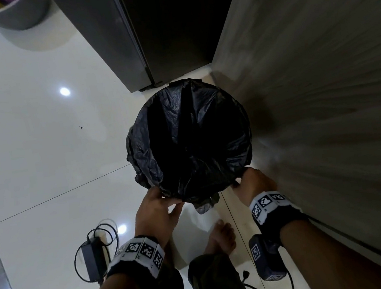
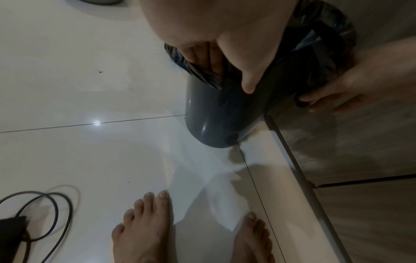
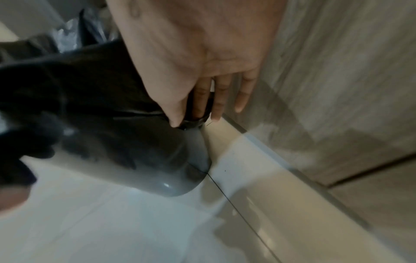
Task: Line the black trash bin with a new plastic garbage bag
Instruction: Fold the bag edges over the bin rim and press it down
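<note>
The dark grey trash bin stands on the white tile floor, close to a wooden cabinet front. A black plastic garbage bag is spread open inside it, and its crinkled edge is folded out over the rim. My left hand pinches the bag's edge at the near-left rim, thumb outside on the bin wall, fingers under the plastic. My right hand pinches the edge at the near-right rim, thumb in front and fingers behind. The bin's inside is dark and hidden.
A dark appliance stands behind the bin and the wooden cabinet front runs along its right. A second grey bin is far left. A power adapter with looped cable lies near my bare feet.
</note>
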Demonstrator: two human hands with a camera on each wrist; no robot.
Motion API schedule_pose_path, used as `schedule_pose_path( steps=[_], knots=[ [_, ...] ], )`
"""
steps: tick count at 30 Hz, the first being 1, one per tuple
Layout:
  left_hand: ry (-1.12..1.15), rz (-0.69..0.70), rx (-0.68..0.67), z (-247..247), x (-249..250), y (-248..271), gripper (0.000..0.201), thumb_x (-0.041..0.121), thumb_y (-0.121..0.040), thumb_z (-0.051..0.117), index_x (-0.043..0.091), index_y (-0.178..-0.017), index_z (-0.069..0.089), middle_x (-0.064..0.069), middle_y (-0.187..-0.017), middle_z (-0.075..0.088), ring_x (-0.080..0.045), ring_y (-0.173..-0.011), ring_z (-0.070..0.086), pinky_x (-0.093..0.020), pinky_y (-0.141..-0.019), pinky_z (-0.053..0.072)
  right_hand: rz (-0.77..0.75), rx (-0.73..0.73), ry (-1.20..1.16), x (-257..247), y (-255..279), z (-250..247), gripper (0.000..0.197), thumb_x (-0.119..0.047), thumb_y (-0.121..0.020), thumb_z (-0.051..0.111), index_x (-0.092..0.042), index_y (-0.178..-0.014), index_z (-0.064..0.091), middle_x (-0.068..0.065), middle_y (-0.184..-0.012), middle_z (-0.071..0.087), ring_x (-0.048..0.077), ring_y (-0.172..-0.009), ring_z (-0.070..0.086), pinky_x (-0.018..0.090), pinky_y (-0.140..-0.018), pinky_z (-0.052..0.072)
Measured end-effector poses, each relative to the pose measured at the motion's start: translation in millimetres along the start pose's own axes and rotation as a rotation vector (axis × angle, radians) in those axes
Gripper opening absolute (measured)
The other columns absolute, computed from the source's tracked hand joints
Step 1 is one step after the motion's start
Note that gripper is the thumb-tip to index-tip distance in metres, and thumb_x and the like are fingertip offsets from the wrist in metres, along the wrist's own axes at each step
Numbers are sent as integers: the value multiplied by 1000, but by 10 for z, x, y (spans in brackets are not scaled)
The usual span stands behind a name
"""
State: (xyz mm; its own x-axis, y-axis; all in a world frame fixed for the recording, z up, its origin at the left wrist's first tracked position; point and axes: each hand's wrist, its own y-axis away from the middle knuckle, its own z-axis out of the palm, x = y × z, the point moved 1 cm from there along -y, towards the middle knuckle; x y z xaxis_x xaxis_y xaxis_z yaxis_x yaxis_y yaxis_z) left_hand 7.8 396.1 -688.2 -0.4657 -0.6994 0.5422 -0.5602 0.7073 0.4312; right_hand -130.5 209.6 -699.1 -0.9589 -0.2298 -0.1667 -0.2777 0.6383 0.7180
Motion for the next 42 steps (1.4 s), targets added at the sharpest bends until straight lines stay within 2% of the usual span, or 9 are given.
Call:
schedule_pose_path(
  steps=[5,8,11,14,20,28,35,38,42],
  knots=[
    [188,-61,29,-127,31,225,34,51,-75,53,27,-90,72,8,-112,59,-5,-54,61,-23,-56,52,28,-20,-682,193,153,-52,14,-35,-86,58,-37,-97,66,-3,-110,68,18,-105,62,36,-94,47],
    [357,-223,42,-183,147,237,27,53,-74,62,30,-86,70,19,-101,62,1,-67,63,-7,-64,45,-25,-45,-897,131,343,-77,11,-35,-87,60,-30,-92,67,-4,-101,72,14,-97,67,38,-90,50],
    [371,-355,-24,-150,251,171,29,53,-74,66,26,-82,70,18,-82,65,3,-78,59,-10,-68,38,0,-15,-900,16,395,-3,19,-34,-83,67,-16,-85,65,6,-93,74,19,-88,70,42,-85,56],
    [460,-386,-147,-91,317,89,27,46,-76,68,20,-68,71,8,-58,63,-3,-57,53,-20,-58,39,58,27,-917,-26,344,80,18,-31,-82,69,-17,-75,62,10,-84,73,26,-84,70,50,-84,56],
    [626,-465,-116,39,302,37,14,15,-76,69,10,-65,74,-15,-71,74,-19,-60,56,-34,-64,48,-17,68,-896,68,388,80,13,-25,-84,69,-15,-76,65,9,-78,73,24,-79,70,38,-81,57],
    [269,-392,-77,13,188,120,6,31,-75,68,25,-77,68,2,-71,64,-15,-65,57,-20,-58,38,-53,32,-636,209,345,24,6,-18,-86,64,-23,-82,64,-2,-86,68,15,-76,64,25,-69,48],
    [-112,153,325,-487,682,89,30,33,-70,61,10,-89,57,-7,-86,55,-25,-83,49,-34,-71,43,-476,440,-151,-310,374,-731,18,-25,-88,56,-26,-105,62,-2,-107,60,18,-100,55,35,-78,48],
    [-330,201,176,-472,755,-297,43,38,-76,52,14,-111,60,-13,-113,59,-34,-111,51,-43,-97,41,-701,225,106,-817,84,-822,26,-21,-90,51,-27,-113,61,0,-119,58,22,-112,51,39,-91,41],
    [-615,141,-260,-326,673,-773,60,54,-86,27,29,-141,34,-11,-150,36,-32,-141,23,-50,-118,7,-804,-37,491,-1224,-364,-793,36,-22,-92,47,-30,-126,55,1,-136,49,24,-127,42,43,-102,31]
  ],
)
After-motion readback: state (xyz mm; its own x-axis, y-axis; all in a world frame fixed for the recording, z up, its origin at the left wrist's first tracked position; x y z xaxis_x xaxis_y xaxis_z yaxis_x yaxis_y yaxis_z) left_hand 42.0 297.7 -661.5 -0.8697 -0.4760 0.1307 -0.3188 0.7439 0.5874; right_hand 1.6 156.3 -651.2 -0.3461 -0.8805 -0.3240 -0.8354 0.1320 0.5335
